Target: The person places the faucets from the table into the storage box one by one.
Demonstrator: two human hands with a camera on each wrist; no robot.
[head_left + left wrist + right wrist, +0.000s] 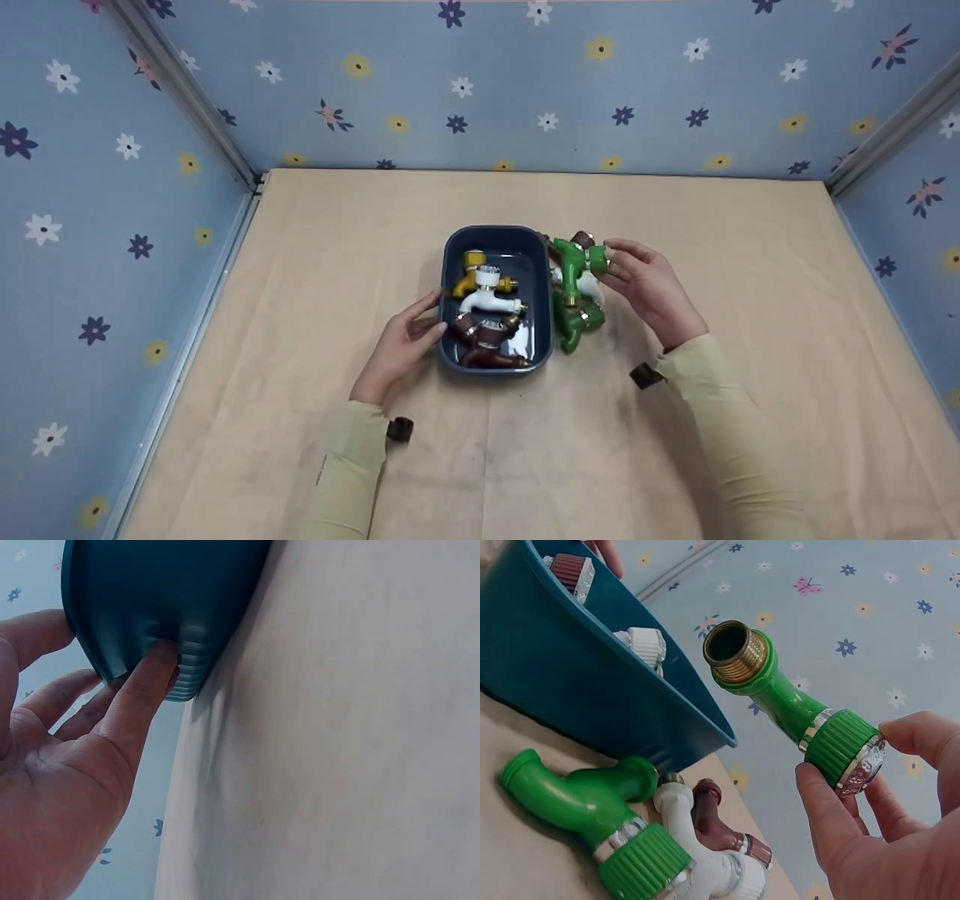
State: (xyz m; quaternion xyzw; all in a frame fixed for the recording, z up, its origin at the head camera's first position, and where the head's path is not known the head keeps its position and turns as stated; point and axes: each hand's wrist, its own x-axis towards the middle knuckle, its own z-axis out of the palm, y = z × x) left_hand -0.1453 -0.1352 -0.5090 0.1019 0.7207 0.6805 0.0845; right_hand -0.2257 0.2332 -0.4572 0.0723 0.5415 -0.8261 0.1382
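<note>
A green tap (574,268) with a brass threaded end is pinched by its ribbed knob between the thumb and fingers of my right hand (652,292). It hangs above several taps lying to the right of the blue bin (498,370). My left hand (401,341) touches the bin's left wall, its fingers mostly straight against the side in the left wrist view. Inside the bin lie a yellow tap (469,282), a white tap (491,301) and dark red taps (491,356) at the near end.
Beside the bin on the cloth-covered table (315,247) lie another green tap (577,802), a white tap (697,844) and a dark red tap (718,821). Flower-patterned panels (525,90) stand at the back and both sides.
</note>
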